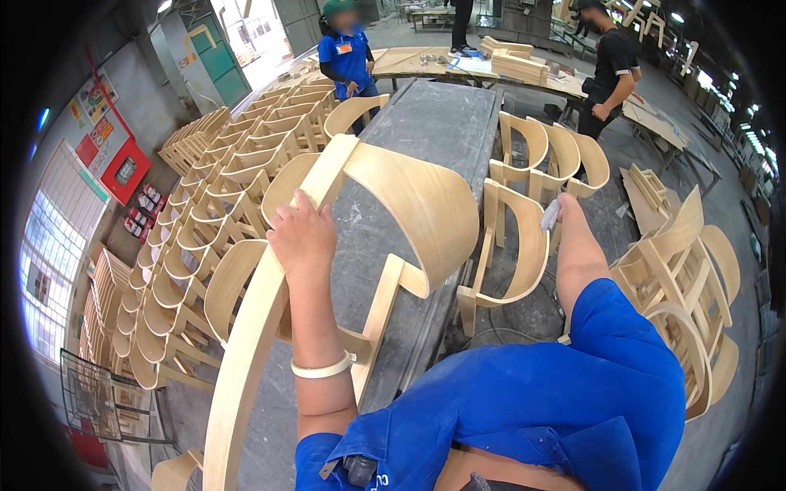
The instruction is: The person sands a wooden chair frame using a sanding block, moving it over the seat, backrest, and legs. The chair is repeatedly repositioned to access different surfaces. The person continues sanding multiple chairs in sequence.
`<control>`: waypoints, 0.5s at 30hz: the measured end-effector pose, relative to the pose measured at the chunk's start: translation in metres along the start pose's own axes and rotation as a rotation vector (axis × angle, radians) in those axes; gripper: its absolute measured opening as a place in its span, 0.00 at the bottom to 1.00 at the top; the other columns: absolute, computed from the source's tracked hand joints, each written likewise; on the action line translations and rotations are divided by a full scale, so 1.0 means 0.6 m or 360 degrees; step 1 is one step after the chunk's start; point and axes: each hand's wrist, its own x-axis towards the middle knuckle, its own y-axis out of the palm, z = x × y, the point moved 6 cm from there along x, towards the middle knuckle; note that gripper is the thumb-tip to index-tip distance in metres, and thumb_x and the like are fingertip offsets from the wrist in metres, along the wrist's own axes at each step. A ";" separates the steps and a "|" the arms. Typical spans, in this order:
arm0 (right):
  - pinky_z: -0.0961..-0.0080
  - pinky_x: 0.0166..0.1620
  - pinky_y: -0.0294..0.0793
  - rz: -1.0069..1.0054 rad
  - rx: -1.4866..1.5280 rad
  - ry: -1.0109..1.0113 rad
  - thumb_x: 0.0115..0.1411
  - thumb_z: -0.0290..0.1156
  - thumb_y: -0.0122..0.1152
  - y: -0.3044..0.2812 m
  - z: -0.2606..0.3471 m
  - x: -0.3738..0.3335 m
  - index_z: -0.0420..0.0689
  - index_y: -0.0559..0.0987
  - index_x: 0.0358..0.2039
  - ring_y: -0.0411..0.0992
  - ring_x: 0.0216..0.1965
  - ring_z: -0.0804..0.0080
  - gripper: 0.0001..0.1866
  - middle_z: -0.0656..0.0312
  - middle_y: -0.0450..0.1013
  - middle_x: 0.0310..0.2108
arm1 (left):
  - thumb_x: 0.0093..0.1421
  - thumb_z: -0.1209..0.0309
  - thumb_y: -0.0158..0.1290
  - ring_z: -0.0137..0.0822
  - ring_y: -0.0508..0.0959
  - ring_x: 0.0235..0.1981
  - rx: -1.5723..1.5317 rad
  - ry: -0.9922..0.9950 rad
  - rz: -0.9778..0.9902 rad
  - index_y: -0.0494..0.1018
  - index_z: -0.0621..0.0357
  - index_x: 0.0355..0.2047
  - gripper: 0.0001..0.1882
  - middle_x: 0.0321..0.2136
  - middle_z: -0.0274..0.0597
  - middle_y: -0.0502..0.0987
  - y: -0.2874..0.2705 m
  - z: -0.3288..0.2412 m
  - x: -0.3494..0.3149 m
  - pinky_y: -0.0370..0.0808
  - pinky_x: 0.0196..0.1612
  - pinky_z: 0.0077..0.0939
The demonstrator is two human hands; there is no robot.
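My left hand [303,237] is wrapped over the long pale wooden leg of a chair frame [262,319] that stands close in front of me. The frame's wide curved backrest [426,204] sweeps to the right over a long dark grey table [409,127]. Out to the right, my right hand [562,206] is closed round a small whitish pad [549,216], whose exact kind I cannot make out. Just left of that hand stands another chair frame [528,254] with a curved back; whether they touch is unclear. A pale band [323,370] circles my left wrist.
Rows of similar frames [237,176] fill the left side. More frames [565,155] stand beyond my right hand, with others stacked [688,303] at far right. Two people, in blue [348,57] and black [612,69], stand ahead near a workbench [417,59] bearing wooden pieces. A cable [503,334] lies on the floor.
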 end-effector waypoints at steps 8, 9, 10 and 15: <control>0.54 0.48 0.71 0.0009 0.0022 -0.0003 0.66 0.39 0.46 -0.004 -0.008 -0.002 0.39 0.73 0.46 0.73 0.42 0.55 0.17 0.51 0.74 0.41 | 0.60 0.52 0.51 0.46 0.77 0.41 0.0004 0.0010 -0.0010 0.68 0.56 0.56 0.28 0.39 0.48 0.74 0.002 -0.002 0.002 0.73 0.42 0.39; 0.54 0.48 0.71 0.0008 0.0020 -0.0005 0.66 0.39 0.46 -0.005 -0.010 -0.003 0.39 0.73 0.46 0.73 0.42 0.55 0.17 0.51 0.74 0.42 | 0.60 0.53 0.51 0.46 0.77 0.41 0.0004 0.0011 -0.0013 0.68 0.56 0.55 0.28 0.39 0.48 0.74 0.002 -0.002 0.003 0.73 0.42 0.39; 0.54 0.48 0.71 0.0008 0.0032 -0.0006 0.66 0.39 0.46 -0.006 -0.009 -0.003 0.39 0.73 0.46 0.73 0.42 0.55 0.17 0.51 0.74 0.42 | 0.60 0.53 0.51 0.46 0.77 0.41 -0.0001 0.0007 -0.0006 0.68 0.56 0.55 0.28 0.39 0.48 0.74 0.002 -0.002 0.003 0.73 0.42 0.39; 0.54 0.48 0.71 0.0011 0.0058 -0.0017 0.66 0.39 0.46 -0.011 -0.004 0.003 0.39 0.73 0.46 0.73 0.43 0.55 0.18 0.51 0.74 0.42 | 0.61 0.52 0.50 0.49 0.77 0.41 -0.0017 -0.0005 0.0017 0.67 0.55 0.57 0.28 0.40 0.50 0.74 0.004 -0.003 0.007 0.74 0.43 0.42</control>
